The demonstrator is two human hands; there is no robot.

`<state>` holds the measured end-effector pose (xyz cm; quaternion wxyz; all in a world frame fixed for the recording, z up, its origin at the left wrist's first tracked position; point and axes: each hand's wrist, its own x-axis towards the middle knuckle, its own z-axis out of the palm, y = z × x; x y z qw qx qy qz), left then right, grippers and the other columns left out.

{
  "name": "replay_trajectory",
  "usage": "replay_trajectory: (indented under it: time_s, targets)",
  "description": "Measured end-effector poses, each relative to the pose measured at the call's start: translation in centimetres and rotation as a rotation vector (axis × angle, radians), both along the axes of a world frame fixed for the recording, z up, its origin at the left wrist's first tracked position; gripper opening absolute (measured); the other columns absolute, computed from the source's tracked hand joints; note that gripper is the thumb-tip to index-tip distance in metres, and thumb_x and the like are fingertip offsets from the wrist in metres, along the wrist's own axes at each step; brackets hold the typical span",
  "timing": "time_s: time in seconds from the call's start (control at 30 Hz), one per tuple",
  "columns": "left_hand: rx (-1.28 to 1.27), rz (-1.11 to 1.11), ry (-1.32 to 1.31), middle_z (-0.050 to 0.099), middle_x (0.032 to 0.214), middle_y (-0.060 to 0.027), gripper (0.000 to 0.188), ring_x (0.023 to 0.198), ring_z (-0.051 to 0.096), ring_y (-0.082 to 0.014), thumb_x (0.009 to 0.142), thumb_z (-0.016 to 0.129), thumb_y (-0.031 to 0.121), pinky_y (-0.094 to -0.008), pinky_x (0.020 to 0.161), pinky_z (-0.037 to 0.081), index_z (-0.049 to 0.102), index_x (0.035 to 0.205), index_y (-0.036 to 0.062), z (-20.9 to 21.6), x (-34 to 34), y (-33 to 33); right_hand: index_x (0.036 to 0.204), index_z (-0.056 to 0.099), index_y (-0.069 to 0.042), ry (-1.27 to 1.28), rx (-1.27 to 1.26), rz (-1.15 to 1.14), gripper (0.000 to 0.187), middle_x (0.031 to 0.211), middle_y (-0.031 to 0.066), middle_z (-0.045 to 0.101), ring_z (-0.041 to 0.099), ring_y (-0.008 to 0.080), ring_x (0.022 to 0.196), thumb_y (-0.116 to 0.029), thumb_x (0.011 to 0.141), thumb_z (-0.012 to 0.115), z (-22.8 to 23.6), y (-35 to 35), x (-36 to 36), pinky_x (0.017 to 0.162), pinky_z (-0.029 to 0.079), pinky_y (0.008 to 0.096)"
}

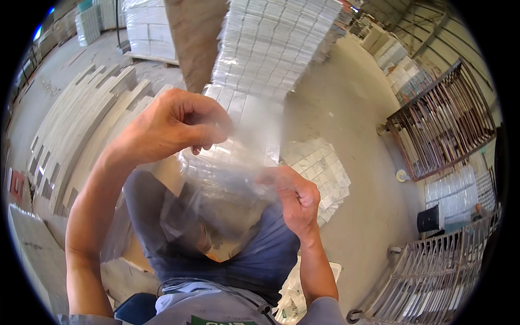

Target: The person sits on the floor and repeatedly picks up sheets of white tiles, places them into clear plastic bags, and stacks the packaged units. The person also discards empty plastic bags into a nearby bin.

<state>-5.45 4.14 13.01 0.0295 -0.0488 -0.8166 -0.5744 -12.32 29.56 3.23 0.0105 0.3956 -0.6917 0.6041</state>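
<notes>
My left hand is closed, thumb and fingers pinched together, above the near end of a stack of pale mosaic tile sheets. Lower and to the right, my right hand is closed on a clear plastic bag, which hangs blurred over my knees. The plastic also stretches up toward my left hand, whose fingers seem to grip its upper edge. Behind the near tiles rises a tall, plastic-wrapped stack of tile sheets. A loose pile of marble-patterned mosaic sheets lies right of my right hand.
Long panels of stacked pale strips stand at my left. Metal racks and a slatted trolley are at the right, with a black bucket between. A wrapped pallet load sits at the back left.
</notes>
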Motion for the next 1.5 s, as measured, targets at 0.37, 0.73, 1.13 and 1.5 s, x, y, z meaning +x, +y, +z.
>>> replay_trajectory:
  time_s: [0.37,0.73,1.13,1.5]
  targets:
    - [-0.566,0.091,0.263,0.067,0.084,-0.0131,0.021,0.08,0.066,-0.0261,0.076,0.058,-0.008,-0.0353,0.07,0.052,0.067,0.093,-0.001,-9.2,-2.0,-2.9,0.105,0.067,0.004,-0.097,-0.004,-0.194,0.021,0.079,0.0112,0.071,0.068,0.0163,0.072,-0.013,0.097,0.057,1.2,-1.1,-1.0,0.068,0.053,0.0261]
    - [-0.126,0.235,-0.218,0.066,0.072,-0.0082,0.011,0.068,0.063,-0.0128,0.081,0.062,0.003,-0.0281,0.064,0.051,0.069,0.089,-0.0024,-16.1,-1.9,-8.6,0.103,0.065,0.007,-0.561,0.035,-0.243,0.024,0.076,0.0163,0.069,0.067,0.0204,0.063,-0.015,0.093,0.063,-3.5,-0.3,-3.9,0.059,0.054,0.0296]
    - [0.038,0.33,-0.128,0.061,0.067,-0.0062,0.01,0.059,0.06,-0.012,0.083,0.059,0.008,-0.0259,0.055,0.049,0.063,0.081,-0.0011,-19.0,-13.4,-13.4,0.099,0.065,0.005,-0.744,0.093,-0.299,0.026,0.084,0.0123,0.069,0.065,0.0167,0.07,-0.016,0.085,0.07,-10.4,-3.5,-17.6,0.063,0.052,0.0279]
    - [0.084,0.47,-0.081,0.064,0.07,-0.0053,0.018,0.056,0.058,-0.0108,0.075,0.074,0.011,-0.0253,0.048,0.044,0.066,0.086,-0.0001,-23.0,-25.2,-16.7,0.089,0.068,0.002,-0.528,0.141,-0.507,0.018,0.072,0.0001,0.06,0.05,0.0076,0.062,-0.013,0.08,0.074,-14.5,-6.6,-28.1,0.055,0.037,0.0231]
